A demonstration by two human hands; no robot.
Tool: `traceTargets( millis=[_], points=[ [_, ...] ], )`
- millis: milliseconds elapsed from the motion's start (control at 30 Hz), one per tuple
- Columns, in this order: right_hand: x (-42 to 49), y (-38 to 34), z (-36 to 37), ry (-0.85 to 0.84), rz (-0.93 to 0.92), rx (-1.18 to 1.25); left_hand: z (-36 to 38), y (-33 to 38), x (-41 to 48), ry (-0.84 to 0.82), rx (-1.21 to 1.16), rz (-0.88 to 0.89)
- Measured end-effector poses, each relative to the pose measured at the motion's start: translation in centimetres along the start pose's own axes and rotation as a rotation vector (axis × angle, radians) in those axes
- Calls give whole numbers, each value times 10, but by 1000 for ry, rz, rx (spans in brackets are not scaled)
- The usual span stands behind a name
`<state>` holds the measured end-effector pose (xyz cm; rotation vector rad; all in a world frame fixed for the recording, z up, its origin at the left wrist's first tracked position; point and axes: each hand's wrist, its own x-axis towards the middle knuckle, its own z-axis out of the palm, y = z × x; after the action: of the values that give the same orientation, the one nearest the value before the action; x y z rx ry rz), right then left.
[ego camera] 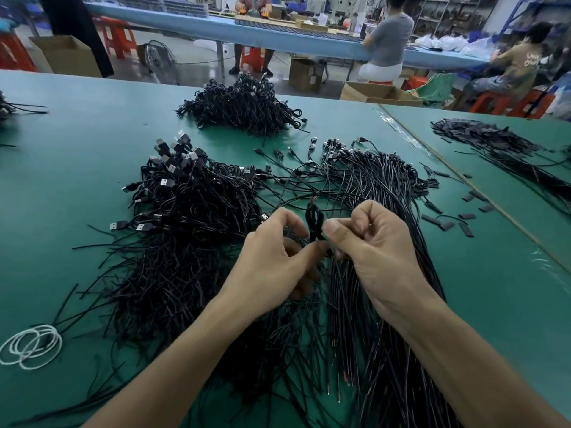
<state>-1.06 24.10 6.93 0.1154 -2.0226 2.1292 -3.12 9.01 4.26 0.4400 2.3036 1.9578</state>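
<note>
Both hands meet at the middle of the green table, over a spread of loose black cables. My left hand pinches a folded black cable between thumb and fingers. My right hand has its fingers curled and pinches the same cable from the right. The cable forms a small upright loop between the two hands. A pile of coiled USB cables lies to the left of my hands, and short black ties are scattered below it.
Another heap of bundled cables sits at the back of the table. White rubber bands lie at the near left. Black sleeve pieces cover the neighbouring table on the right. Beyond, people sit at a blue workbench with cardboard boxes.
</note>
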Motion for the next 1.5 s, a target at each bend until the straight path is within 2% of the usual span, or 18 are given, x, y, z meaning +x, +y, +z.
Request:
traceTargets(
  millis=[100,233,367,467,567,633,700,767,800,900,1000,1167,1233,1300,1367,1500],
  points=[
    [-2,5,3,-27,28,48,-4,4,2,-18,-257,-49],
    [0,12,3,-35,64,33,-10,6,6,58,-493,-107],
    [2,18,1,-89,96,76,-10,0,6,53,-370,-13],
    [6,21,-5,-159,191,57,-14,-2,8,23,-317,23],
    [16,33,-19,-141,251,-269,-21,-7,14,86,-113,93],
    [20,46,-35,-52,200,-653,-33,-15,22,221,-1,102],
    [21,60,-51,-41,190,-989,-50,-27,32,406,10,63],
    [21,71,-58,-93,236,-1150,-67,-41,44,570,60,8],
    [21,75,-57,-109,244,-1198,-74,-49,50,600,103,-26],
    [23,81,-43,-90,197,-1319,-86,-63,65,516,246,-171],
    [26,84,-32,-41,174,-1407,-86,-67,70,459,441,-171],
    [35,81,-36,-21,186,-1441,-76,-66,61,473,543,-137],
    [39,73,-39,24,134,-1265,-69,-66,55,488,560,-91],
    [41,59,-41,21,126,-911,-59,-64,48,513,610,23],
    [39,41,-38,-101,81,-716,-48,-59,46,468,651,167],
    [21,14,-21,-433,-47,-738,-23,-49,50,126,709,377]
  ],
)
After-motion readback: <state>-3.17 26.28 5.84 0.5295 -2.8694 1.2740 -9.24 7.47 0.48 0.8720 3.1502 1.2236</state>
